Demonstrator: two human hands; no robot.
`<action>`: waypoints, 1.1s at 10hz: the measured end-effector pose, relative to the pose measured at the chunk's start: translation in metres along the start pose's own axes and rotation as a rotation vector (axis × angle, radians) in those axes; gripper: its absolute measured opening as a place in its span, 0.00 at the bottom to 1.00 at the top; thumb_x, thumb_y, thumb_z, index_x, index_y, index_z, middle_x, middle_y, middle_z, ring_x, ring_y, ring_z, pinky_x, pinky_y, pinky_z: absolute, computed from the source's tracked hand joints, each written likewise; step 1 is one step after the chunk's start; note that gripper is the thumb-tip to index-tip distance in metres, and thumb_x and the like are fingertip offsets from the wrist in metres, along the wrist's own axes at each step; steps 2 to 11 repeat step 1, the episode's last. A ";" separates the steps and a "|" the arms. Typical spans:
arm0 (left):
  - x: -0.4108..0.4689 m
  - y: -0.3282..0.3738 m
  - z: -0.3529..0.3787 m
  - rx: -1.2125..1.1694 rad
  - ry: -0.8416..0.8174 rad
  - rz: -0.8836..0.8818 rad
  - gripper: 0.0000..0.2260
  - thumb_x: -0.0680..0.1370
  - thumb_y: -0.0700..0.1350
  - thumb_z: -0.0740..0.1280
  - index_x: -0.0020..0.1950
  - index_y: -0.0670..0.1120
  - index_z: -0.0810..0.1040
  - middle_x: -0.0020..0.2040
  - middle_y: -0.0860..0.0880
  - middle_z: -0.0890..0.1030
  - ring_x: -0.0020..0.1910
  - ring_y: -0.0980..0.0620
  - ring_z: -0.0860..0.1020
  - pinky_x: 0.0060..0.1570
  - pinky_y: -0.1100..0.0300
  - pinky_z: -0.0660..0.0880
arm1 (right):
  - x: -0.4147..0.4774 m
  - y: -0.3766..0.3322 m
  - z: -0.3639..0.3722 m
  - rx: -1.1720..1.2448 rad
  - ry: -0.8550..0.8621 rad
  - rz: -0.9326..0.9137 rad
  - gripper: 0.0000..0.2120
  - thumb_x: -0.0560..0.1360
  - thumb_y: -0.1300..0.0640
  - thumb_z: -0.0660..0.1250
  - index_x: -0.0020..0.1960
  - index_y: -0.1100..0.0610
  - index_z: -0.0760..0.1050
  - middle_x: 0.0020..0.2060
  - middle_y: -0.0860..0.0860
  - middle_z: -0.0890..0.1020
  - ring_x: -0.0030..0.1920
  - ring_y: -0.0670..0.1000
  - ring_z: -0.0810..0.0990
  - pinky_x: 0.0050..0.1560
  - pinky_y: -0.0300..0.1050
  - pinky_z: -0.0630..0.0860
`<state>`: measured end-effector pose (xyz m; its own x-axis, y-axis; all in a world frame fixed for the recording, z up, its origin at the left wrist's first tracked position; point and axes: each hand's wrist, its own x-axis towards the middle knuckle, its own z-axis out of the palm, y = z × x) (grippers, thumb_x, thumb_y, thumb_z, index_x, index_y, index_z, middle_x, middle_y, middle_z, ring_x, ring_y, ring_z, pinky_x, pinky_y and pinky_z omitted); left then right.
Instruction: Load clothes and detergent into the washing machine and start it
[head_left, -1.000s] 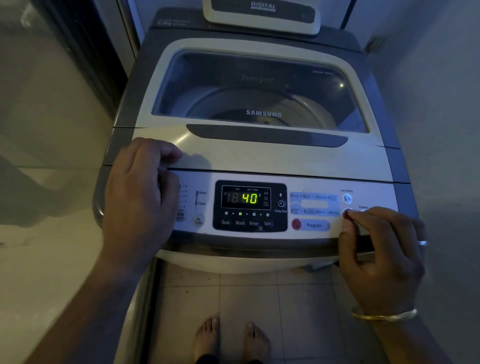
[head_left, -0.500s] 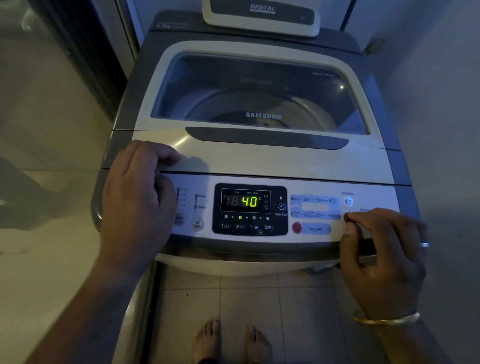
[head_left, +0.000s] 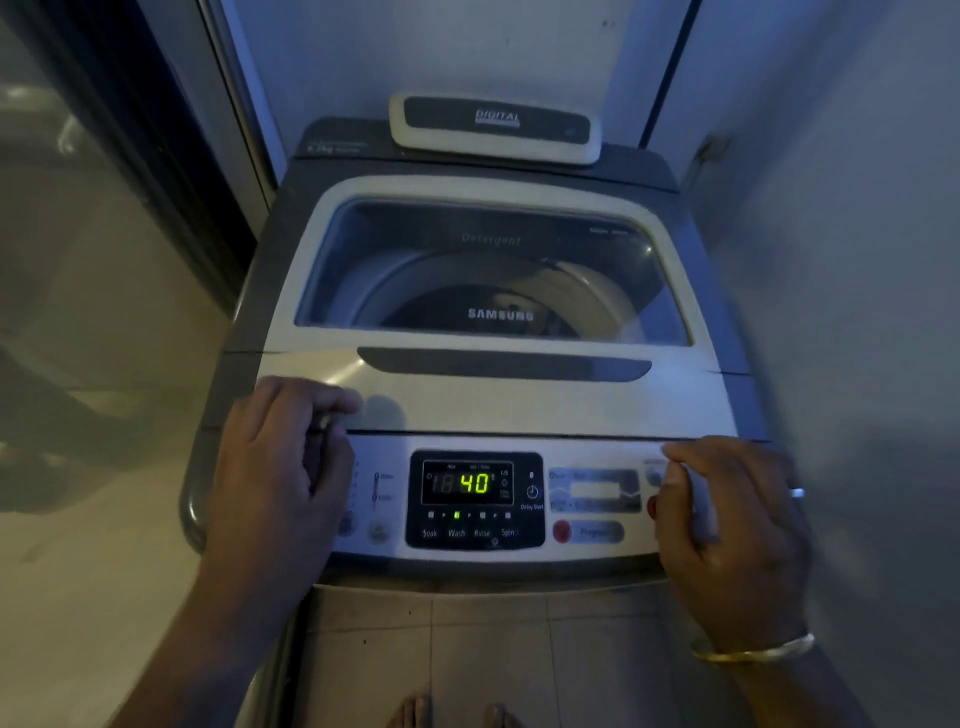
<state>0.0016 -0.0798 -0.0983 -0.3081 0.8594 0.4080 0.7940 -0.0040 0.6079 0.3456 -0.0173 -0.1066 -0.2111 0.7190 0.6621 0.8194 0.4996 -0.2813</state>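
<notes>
A grey top-loading washing machine (head_left: 488, 410) stands in front of me with its windowed lid (head_left: 493, 270) closed. The drum shows dimly through the glass; I cannot make out clothes inside. The display (head_left: 467, 484) on the control panel (head_left: 592, 499) glows green "40". My left hand (head_left: 283, 473) rests curled on the panel's left end, covering some buttons. My right hand (head_left: 727, 525) hovers over the panel's right end, fingers curled, with a red button (head_left: 652, 505) just at its thumb. Neither hand holds anything.
A white digital device (head_left: 496, 127) sits on the machine's back ledge. A wall (head_left: 857, 312) stands close on the right and a dark door frame (head_left: 171, 156) on the left. My bare feet (head_left: 452, 714) stand on floor tiles below.
The camera has tilted up, showing more wall behind the machine. My right hand has lifted slightly up the panel from the red button. The left hand stays put.
</notes>
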 end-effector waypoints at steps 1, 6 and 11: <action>0.005 0.016 -0.007 -0.055 -0.015 0.017 0.11 0.83 0.43 0.66 0.60 0.58 0.75 0.56 0.56 0.80 0.56 0.51 0.78 0.55 0.64 0.68 | 0.019 -0.006 -0.006 0.010 -0.024 0.008 0.15 0.85 0.56 0.62 0.56 0.63 0.83 0.53 0.57 0.82 0.54 0.59 0.80 0.63 0.43 0.72; 0.005 0.016 -0.007 -0.055 -0.015 0.017 0.11 0.83 0.43 0.66 0.60 0.58 0.75 0.56 0.56 0.80 0.56 0.51 0.78 0.55 0.64 0.68 | 0.019 -0.006 -0.006 0.010 -0.024 0.008 0.15 0.85 0.56 0.62 0.56 0.63 0.83 0.53 0.57 0.82 0.54 0.59 0.80 0.63 0.43 0.72; 0.005 0.016 -0.007 -0.055 -0.015 0.017 0.11 0.83 0.43 0.66 0.60 0.58 0.75 0.56 0.56 0.80 0.56 0.51 0.78 0.55 0.64 0.68 | 0.019 -0.006 -0.006 0.010 -0.024 0.008 0.15 0.85 0.56 0.62 0.56 0.63 0.83 0.53 0.57 0.82 0.54 0.59 0.80 0.63 0.43 0.72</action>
